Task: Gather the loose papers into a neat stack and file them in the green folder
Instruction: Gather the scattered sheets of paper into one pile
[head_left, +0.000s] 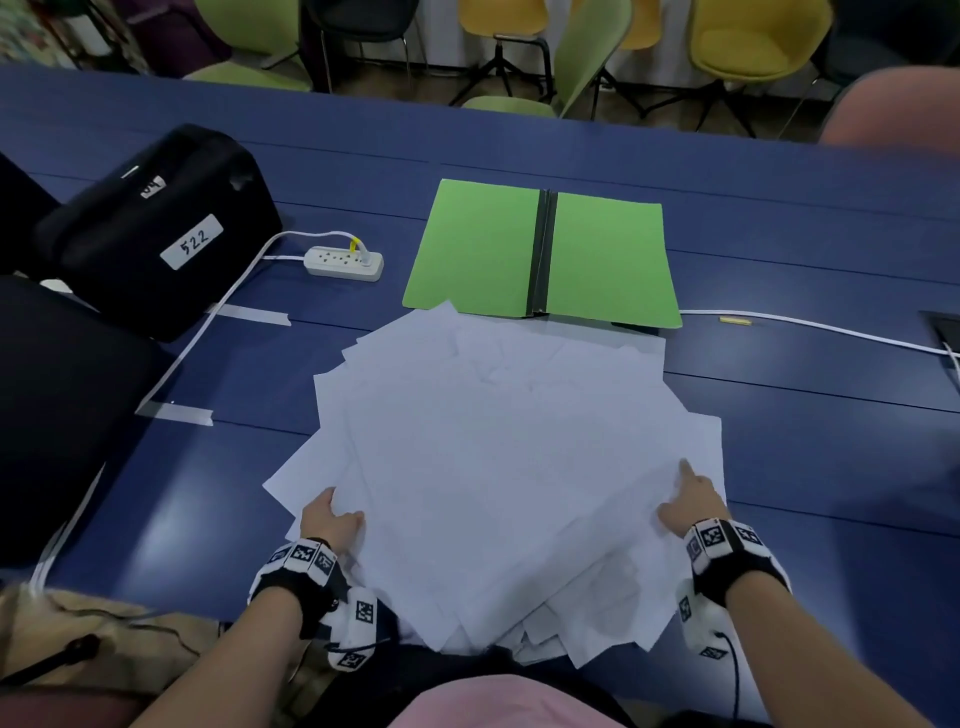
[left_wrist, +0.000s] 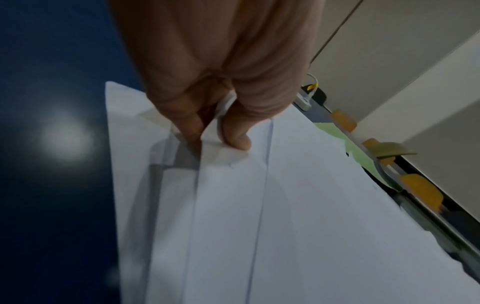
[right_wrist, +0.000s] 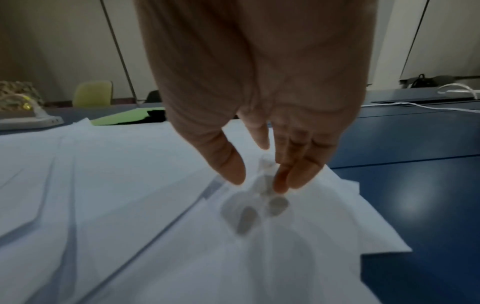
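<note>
Loose papers (head_left: 498, 467) fanned across my blue surface (head_left: 805, 441).
My left hand's (head_left: 330, 519) fingers (left_wrist: 236, 131) pinch a sheet edge; right hand's (head_left: 691, 499) fingers (right_wrist: 281, 176) hang relaxed above; green and yellow chairs (head_left: 748, 41) behind.

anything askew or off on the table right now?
Yes. The papers lie fanned at many angles, near edge hanging off the table, far corners lapping the open green folder. Left hand pinches a sheet edge.

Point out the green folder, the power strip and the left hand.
green folder (head_left: 483, 249), head view, left cover.
power strip (head_left: 344, 263), head view, middle of its top.
left hand (left_wrist: 207, 98), left wrist view, palm above the pinch.
</note>
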